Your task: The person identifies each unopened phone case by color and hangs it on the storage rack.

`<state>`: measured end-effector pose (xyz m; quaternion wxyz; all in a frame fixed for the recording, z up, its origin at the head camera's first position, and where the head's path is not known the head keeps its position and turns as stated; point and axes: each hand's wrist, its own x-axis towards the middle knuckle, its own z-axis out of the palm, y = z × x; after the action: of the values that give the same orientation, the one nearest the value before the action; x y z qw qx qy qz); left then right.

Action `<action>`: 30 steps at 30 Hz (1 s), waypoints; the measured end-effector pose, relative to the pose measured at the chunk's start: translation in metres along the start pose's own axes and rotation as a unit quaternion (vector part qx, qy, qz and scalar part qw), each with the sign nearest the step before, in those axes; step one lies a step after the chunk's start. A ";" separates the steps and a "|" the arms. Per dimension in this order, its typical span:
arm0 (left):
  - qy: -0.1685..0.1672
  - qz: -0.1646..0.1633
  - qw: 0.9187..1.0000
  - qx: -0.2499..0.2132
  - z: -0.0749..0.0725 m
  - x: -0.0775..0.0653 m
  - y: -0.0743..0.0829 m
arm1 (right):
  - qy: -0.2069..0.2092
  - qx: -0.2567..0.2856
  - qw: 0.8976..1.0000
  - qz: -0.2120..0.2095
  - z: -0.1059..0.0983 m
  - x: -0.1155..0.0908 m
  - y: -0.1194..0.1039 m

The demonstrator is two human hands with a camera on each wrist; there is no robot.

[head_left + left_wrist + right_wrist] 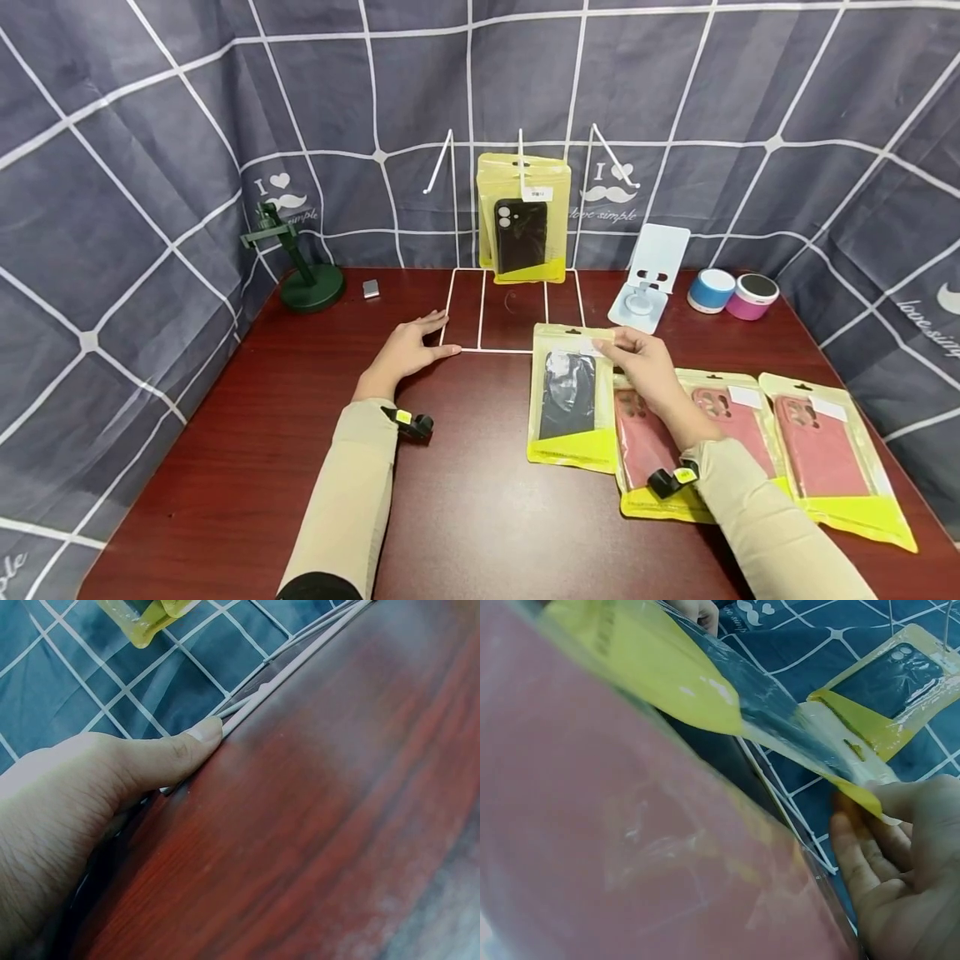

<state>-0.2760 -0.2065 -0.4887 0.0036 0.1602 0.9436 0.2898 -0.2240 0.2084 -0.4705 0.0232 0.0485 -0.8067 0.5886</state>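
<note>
A black phone case in a yellow-edged clear pouch (570, 400) hangs from my right hand (647, 364), which pinches its top right corner between thumb and fingers. In the right wrist view the pouch slants past the fingers (855, 855). My left hand (405, 352) rests at the left front corner of a white wire display rack (498, 351), fingers spread and thumb (202, 733) lying straight against the wire. More pouched black phone cases (522, 237) hang from the rack's middle hook.
Several pouched pink phone cases (825, 450) lie in a row on the right of the dark red table (480, 517). Behind them are a white folding stand (658, 254) and blue (711, 292) and pink (752, 297) round speakers. A green stand (312, 287) and small silver block (371, 288) sit back left.
</note>
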 end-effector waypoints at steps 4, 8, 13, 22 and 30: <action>0.003 0.000 1.000 -0.001 -0.002 -0.001 -0.001 | 0.005 0.134 0.990 0.036 0.002 0.001 -0.003; 0.010 0.002 1.000 -0.004 -0.003 -0.002 -0.001 | -0.007 0.268 0.962 0.045 0.002 0.002 -0.010; 0.013 0.008 1.000 -0.006 -0.001 -0.001 -0.001 | -0.024 0.321 0.946 0.047 0.000 -0.004 -0.032; 0.007 0.006 1.000 0.001 0.003 -0.002 -0.002 | 0.027 0.201 0.979 -0.019 0.004 -0.021 -0.117; 0.010 0.014 1.000 0.001 0.000 -0.001 -0.001 | 0.095 0.174 0.971 -0.133 0.026 -0.013 -0.182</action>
<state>-0.2750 -0.2080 -0.4897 -0.0101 0.1701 0.9416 0.2905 -0.1909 0.1296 -0.3068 0.1691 0.1025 -0.6723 0.7134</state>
